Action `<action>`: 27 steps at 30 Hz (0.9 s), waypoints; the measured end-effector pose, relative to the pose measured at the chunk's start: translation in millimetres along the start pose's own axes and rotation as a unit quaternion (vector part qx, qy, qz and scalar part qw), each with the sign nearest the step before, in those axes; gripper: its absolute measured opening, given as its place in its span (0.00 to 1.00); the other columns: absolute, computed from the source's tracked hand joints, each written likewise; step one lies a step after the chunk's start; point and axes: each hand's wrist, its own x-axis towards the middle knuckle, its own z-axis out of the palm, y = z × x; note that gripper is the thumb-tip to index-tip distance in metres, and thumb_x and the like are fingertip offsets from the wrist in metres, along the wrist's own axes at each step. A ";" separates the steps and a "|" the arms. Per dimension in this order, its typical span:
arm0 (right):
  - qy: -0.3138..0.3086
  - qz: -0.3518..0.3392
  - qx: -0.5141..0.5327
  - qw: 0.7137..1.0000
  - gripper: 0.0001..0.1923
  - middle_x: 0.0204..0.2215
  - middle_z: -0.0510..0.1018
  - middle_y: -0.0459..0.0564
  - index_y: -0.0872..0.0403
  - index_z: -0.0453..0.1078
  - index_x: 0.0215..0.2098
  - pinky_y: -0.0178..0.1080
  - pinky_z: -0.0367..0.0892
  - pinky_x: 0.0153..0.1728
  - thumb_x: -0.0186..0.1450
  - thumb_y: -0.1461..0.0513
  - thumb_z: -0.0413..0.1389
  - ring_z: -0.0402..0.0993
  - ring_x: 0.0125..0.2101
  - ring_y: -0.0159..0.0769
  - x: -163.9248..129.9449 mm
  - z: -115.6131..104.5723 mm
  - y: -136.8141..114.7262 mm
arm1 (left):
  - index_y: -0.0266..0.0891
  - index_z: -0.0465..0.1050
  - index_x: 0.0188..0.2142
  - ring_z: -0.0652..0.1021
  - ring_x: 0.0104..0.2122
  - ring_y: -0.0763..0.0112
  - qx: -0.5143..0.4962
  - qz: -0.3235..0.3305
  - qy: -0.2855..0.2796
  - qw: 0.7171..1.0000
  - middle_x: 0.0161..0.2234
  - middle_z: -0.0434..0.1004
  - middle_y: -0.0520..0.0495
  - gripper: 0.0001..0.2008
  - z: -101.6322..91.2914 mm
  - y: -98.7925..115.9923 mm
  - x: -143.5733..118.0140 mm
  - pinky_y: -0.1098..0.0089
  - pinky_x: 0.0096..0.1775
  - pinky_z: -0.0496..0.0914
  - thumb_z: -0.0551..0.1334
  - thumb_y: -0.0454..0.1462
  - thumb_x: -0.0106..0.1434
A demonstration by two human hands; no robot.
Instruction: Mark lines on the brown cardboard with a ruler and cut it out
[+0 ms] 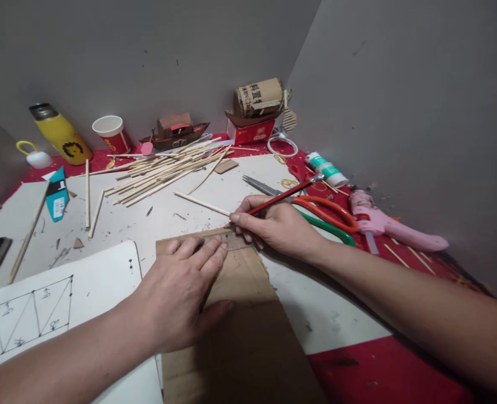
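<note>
The right hand [273,224] pinches a red pencil [282,196], tip at the cardboard sheet's [240,325] far edge. The left hand [181,292], fingers spread, presses a ruler [231,240] flat there.

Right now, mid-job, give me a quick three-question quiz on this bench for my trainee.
1. True or false: the right hand holds a red pencil.
2. What does the left hand press on: A) the cardboard, B) the scissors, C) the paper cup?
3. What pink tool lies right of the scissors?

Key: 1 true. 2 A. 3 the glue gun.
</note>
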 end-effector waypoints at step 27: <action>-0.015 0.022 0.007 1.000 0.15 0.16 0.72 0.42 0.54 0.67 0.24 0.29 0.58 0.13 0.56 0.55 0.65 0.63 0.15 0.25 0.8 -0.5 -2.1 | 0.32 0.63 0.64 0.68 0.58 0.46 0.005 0.009 0.000 1.000 0.66 0.64 0.37 0.34 2.0 -1.8 0.2 0.47 0.54 0.63 0.59 0.49 0.64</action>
